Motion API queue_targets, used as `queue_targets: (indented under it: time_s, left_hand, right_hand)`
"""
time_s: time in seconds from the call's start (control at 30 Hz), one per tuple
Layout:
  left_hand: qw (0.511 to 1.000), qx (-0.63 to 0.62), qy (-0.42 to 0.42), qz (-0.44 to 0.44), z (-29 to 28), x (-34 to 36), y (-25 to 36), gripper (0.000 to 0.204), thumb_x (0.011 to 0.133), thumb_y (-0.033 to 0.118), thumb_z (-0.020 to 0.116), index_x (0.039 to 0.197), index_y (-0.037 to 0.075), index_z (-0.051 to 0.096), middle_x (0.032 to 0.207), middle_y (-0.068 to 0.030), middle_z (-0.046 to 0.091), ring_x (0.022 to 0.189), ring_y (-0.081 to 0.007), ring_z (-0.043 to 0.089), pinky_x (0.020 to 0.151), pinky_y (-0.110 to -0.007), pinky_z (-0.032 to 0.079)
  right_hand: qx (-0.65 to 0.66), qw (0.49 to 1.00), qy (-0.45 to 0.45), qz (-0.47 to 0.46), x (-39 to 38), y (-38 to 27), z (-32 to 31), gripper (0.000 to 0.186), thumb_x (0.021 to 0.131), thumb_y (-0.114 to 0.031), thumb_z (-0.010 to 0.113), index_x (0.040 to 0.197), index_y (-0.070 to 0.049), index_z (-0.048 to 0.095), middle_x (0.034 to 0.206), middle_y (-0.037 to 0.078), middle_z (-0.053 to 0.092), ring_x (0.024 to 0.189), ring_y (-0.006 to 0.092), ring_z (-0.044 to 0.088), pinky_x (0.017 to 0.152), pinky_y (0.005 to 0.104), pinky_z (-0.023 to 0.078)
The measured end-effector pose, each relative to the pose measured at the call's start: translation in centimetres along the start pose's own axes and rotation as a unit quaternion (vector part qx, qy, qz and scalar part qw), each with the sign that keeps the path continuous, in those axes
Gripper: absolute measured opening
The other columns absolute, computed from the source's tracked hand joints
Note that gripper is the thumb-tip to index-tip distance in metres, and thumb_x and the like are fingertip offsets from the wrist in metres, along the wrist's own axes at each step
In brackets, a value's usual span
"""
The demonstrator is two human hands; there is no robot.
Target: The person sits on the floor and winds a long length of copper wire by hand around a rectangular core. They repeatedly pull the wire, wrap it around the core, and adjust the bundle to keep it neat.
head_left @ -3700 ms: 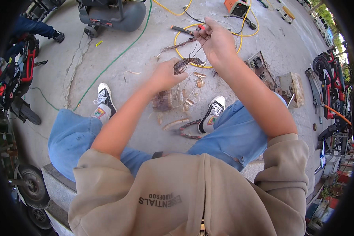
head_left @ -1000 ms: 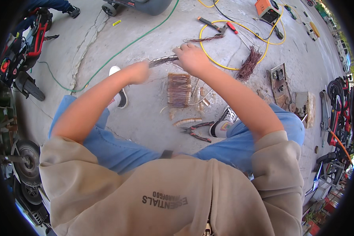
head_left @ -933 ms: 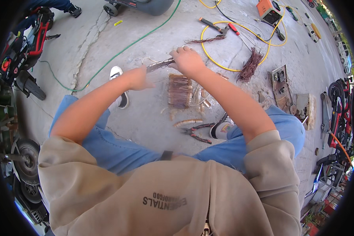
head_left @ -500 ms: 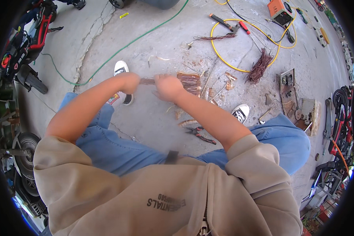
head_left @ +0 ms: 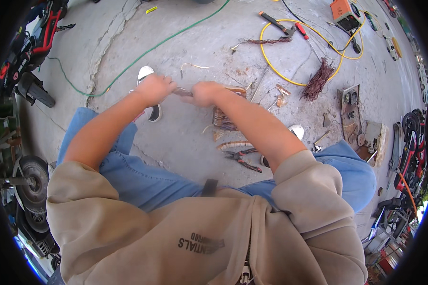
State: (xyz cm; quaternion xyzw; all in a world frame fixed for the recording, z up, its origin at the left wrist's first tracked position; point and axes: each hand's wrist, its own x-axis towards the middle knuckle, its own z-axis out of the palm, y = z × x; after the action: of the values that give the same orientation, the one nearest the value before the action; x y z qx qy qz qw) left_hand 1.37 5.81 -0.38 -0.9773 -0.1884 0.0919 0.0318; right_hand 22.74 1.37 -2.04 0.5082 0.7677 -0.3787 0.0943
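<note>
A strip of dark copper wires [head_left: 182,92] is stretched between my two hands above the concrete floor. My left hand [head_left: 156,89] is closed around its left end, close to my left shoe. My right hand [head_left: 205,94] grips it further right, with the fingers blurred. Just right of and below that hand lies a wound copper coil [head_left: 224,119], partly covered by my right forearm. I cannot tell whether the strip still joins the coil. Nearer to me, pliers [head_left: 242,159] with dark and red handles lie beside a curved tan strip [head_left: 235,145].
Farther right lie a hammer [head_left: 276,23], a red-handled screwdriver [head_left: 308,40] and a reddish-brown wire bundle [head_left: 320,80] by a looped yellow hose [head_left: 263,52]. A green hose [head_left: 169,38] crosses the far left floor. Metal parts [head_left: 351,111] and an orange box [head_left: 345,16] stand right.
Both hands have moved slightly away from me, still holding the wires. My right forearm now crosses over the coil, covering its middle. The view has shifted a little.
</note>
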Motion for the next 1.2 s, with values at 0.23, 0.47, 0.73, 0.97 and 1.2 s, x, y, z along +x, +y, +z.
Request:
queue_targets:
  time_s: [0.23, 0.47, 0.73, 0.97, 1.2]
  left_hand:
    - [0.972, -0.117, -0.133, -0.153, -0.6, 2.3, 5.0, 0.025, 0.080, 0.023, 0.062, 0.098, 0.006, 0.060, 0.073, -0.0116, 0.063, 0.067, -0.0325, 0.064, 0.061, -0.046, 0.050]
    - [0.850, -0.379, -0.090, -0.355, 0.8, 2.5, 7.9, 0.044, 0.088, 0.041, 0.062, 0.072, 0.000, 0.063, 0.065, -0.0157, 0.061, 0.058, -0.0292, 0.060, 0.058, -0.043, 0.049]
    - [0.564, -0.719, -0.133, -0.384, 1.9, -0.4, 8.1, 0.054, 0.096, 0.059, 0.042, 0.109, 0.007, 0.051, 0.056, 0.0037, 0.031, 0.046, -0.0088, 0.030, 0.043, -0.028, 0.027]
    - [0.570, -0.700, -0.199, -0.382, 3.4, 0.3, 5.3, 0.062, 0.096, 0.061, 0.039, 0.114, 0.005, 0.059, 0.054, 0.0013, 0.036, 0.043, -0.0121, 0.037, 0.043, -0.029, 0.034]
    - [0.506, -0.735, -0.285, -0.350, 5.3, 3.2, 5.9, 0.060, 0.096, 0.064, 0.037, 0.107, 0.011, 0.061, 0.052, 0.0040, 0.035, 0.040, -0.0088, 0.031, 0.040, -0.027, 0.026]
  right_hand:
    - [-0.039, 0.997, 0.036, -0.062, -0.1, 1.4, -0.3, 0.046, 0.078, -0.043, 0.069, 0.100, -0.003, 0.068, 0.093, 0.017, 0.069, 0.094, 0.0302, 0.066, 0.084, 0.0427, 0.051]
    - [-0.035, 0.933, 0.333, -0.136, -1.5, 4.9, 1.9, 0.037, 0.079, -0.034, 0.072, 0.104, -0.008, 0.063, 0.095, 0.013, 0.065, 0.095, 0.0331, 0.061, 0.089, 0.0408, 0.049]
    - [0.265, 0.914, 0.292, 0.091, -10.1, 13.9, -2.4, 0.029, 0.088, -0.029, 0.066, 0.098, -0.001, 0.066, 0.085, 0.012, 0.066, 0.071, 0.0172, 0.064, 0.067, 0.0320, 0.052]
    - [0.588, 0.745, 0.177, 0.263, -12.3, 18.0, 5.0, 0.027, 0.093, -0.025, 0.061, 0.101, 0.000, 0.065, 0.088, 0.007, 0.066, 0.072, 0.0142, 0.062, 0.068, 0.0287, 0.054]
    - [0.679, 0.700, 0.100, 0.200, -11.1, 16.7, 9.4, 0.033, 0.096, -0.022, 0.057, 0.117, 0.003, 0.061, 0.108, 0.013, 0.066, 0.091, 0.0173, 0.064, 0.084, 0.0303, 0.054]
